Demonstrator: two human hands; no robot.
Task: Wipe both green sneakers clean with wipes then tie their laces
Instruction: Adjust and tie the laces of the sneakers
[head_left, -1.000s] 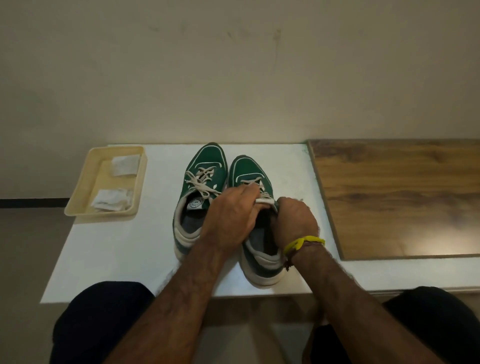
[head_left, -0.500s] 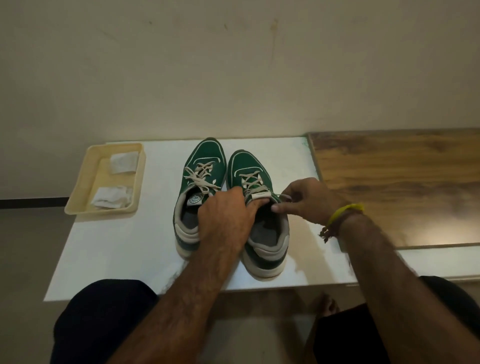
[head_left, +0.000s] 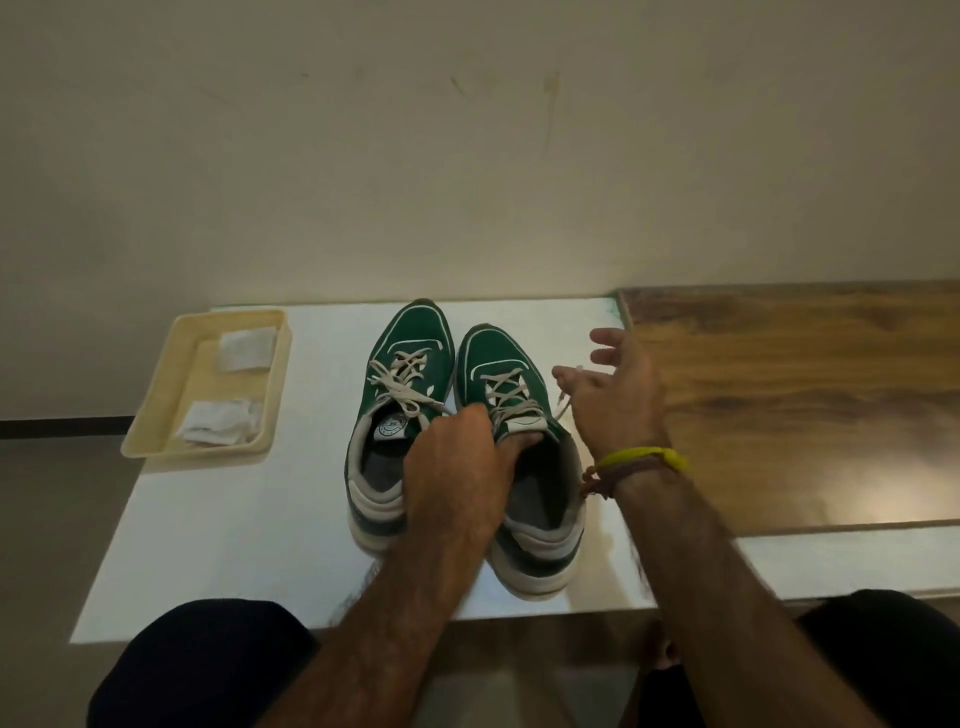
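Observation:
Two green sneakers with white soles and cream laces stand side by side on the white table (head_left: 218, 545), toes toward the wall. The left sneaker (head_left: 402, 364) carries a loose bow. My left hand (head_left: 457, 478) grips the tongue and collar of the right sneaker (head_left: 498, 358), thumb inside the opening. My right hand (head_left: 613, 395), with a yellow band at the wrist, is just right of that shoe and pinches a lace end (head_left: 562, 402) between thumb and forefinger, pulling it out to the right; its other fingers are spread.
A cream tray (head_left: 150, 436) at the table's left edge holds two used white wipes (head_left: 221, 421). A dark wooden board (head_left: 805, 395) covers the right part of the table. The wall is close behind the shoes. My dark-clothed knees sit below the front edge.
My right hand has moved from the right sneaker's tongue out to the right, drawing a lace end with it. My left hand stays on the same shoe's tongue.

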